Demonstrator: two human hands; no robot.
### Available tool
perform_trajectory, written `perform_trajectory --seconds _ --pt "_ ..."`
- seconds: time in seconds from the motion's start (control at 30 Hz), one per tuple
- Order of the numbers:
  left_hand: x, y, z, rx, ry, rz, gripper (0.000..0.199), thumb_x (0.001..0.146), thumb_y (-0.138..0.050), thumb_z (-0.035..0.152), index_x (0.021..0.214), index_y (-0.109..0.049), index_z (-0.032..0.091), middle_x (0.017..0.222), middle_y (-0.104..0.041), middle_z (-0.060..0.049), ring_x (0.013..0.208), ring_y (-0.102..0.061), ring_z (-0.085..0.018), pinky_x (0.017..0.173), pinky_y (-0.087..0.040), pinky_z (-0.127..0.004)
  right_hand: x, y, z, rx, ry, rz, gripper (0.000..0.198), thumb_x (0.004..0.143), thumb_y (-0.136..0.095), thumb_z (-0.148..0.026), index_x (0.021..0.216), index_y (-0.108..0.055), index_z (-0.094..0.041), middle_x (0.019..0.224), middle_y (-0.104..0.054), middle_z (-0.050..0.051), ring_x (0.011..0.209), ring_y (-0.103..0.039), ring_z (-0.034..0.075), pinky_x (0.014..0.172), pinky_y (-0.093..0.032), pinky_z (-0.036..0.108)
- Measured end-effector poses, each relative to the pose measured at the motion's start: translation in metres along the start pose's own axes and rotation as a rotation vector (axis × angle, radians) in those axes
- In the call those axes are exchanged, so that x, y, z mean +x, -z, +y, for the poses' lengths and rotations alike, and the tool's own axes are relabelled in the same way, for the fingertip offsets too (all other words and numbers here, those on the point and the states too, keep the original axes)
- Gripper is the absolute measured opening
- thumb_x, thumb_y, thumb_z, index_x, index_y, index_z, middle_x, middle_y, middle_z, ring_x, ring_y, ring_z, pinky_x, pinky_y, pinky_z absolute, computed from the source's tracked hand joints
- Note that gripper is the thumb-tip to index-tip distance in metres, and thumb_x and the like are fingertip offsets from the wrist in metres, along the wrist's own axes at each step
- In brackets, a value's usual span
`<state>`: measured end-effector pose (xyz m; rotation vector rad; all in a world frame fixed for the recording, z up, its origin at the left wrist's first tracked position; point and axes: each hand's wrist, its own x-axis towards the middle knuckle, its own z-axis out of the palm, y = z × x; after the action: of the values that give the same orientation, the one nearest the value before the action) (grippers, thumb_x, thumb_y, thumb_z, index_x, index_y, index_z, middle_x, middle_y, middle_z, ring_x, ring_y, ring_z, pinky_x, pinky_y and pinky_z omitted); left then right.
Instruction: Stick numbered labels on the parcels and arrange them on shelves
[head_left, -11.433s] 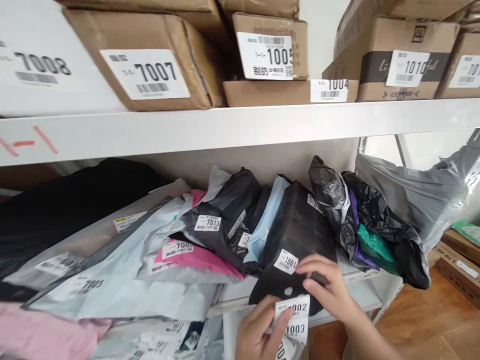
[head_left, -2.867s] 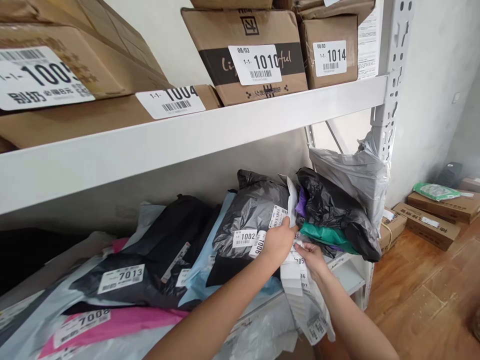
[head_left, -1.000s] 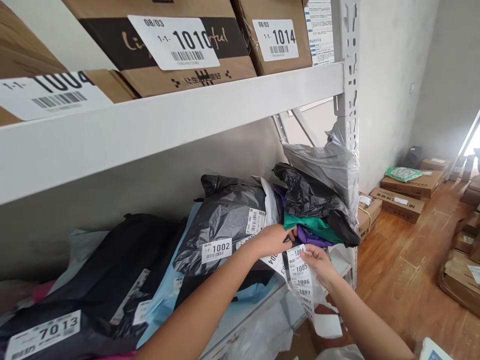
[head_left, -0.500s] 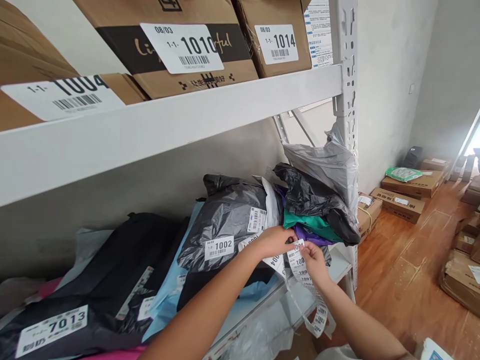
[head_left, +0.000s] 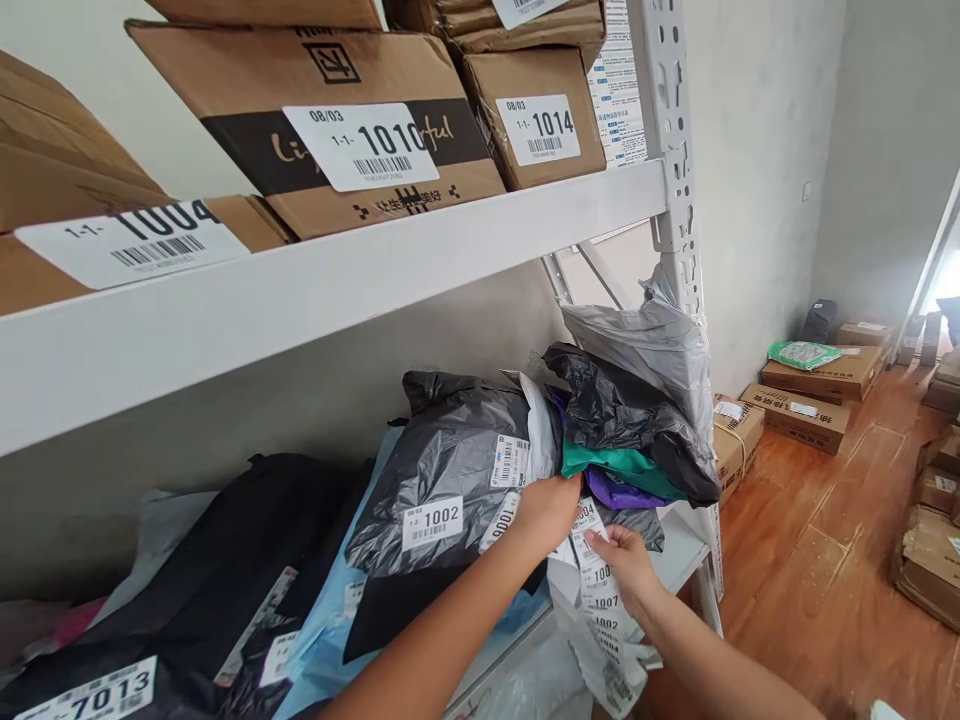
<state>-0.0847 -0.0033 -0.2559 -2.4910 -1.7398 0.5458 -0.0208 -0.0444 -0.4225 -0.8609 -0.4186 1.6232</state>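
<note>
A long paper strip of numbered barcode labels (head_left: 602, 603) hangs between my hands in front of the lower shelf. My right hand (head_left: 628, 568) pinches its right edge between thumb and fingers, just below a label reading 1004. My left hand (head_left: 549, 512) is closed at the strip's upper end, beside the bagged parcels; its fingertips are mostly hidden. Left of that hand lies a black plastic parcel (head_left: 457, 450) with a 1002 label (head_left: 433, 523). A label reading 1006 (head_left: 501, 522) shows by my left wrist. Green (head_left: 622, 462) and purple (head_left: 619, 492) bags lie just beyond my hands.
Labelled cardboard boxes (head_left: 540, 125) stand on the upper shelf, whose white beam (head_left: 420, 255) runs above my hands. A perforated upright post (head_left: 679, 190) is at the right. More cartons (head_left: 799, 417) rest on the wooden floor (head_left: 795, 560). A black parcel marked 7013 (head_left: 101, 695) lies lower left.
My view has tilted up slightly. My left hand has turned inward so its fingers no longer show, and my right hand has moved down the strip, which now hangs straighter.
</note>
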Motion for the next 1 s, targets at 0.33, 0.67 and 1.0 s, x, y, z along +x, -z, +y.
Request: perform_trajectory --seconds 0.33,0.67,1.0 --pt "-0.01 0.008 0.012 0.144 -0.005 0.113 0.039 0.089 -0.055 0.011 0.126 -0.06 0.021 0.136 -0.057 -0.018 0.091 -0.072 -0.029 0.074 -0.057 -0.038 -0.038 0.06 -0.006 0.052 -0.108 -0.153 0.053 0.042 -0.094 -0.057 0.06 -0.064 -0.018 0.055 -0.062 0.0 0.048 -0.049 0.01 0.051 -0.035 0.023" --pt "0.001 0.039 -0.017 -0.002 -0.145 -0.105 0.03 0.094 -0.047 0.029 0.105 -0.075 0.031 0.109 -0.076 -0.001 0.102 -0.071 -0.023 0.082 -0.053 -0.03 0.003 0.011 -0.057 -0.013 0.1 -0.163 0.058 0.04 -0.088 -0.067 0.065 -0.069 -0.019 0.054 -0.061 -0.001 0.05 -0.051 0.012 0.051 -0.037 0.025" --pt "0.01 0.026 -0.004 0.027 0.039 -0.089 0.025 0.094 -0.052 0.031 0.107 -0.071 0.021 0.115 -0.075 -0.011 0.11 -0.068 -0.029 0.087 -0.05 -0.035 0.037 -0.014 -0.03 -0.024 0.166 0.035 0.064 0.04 -0.082 -0.074 0.046 -0.048 -0.021 0.04 -0.041 -0.007 0.042 -0.029 0.006 0.045 -0.022 0.023"
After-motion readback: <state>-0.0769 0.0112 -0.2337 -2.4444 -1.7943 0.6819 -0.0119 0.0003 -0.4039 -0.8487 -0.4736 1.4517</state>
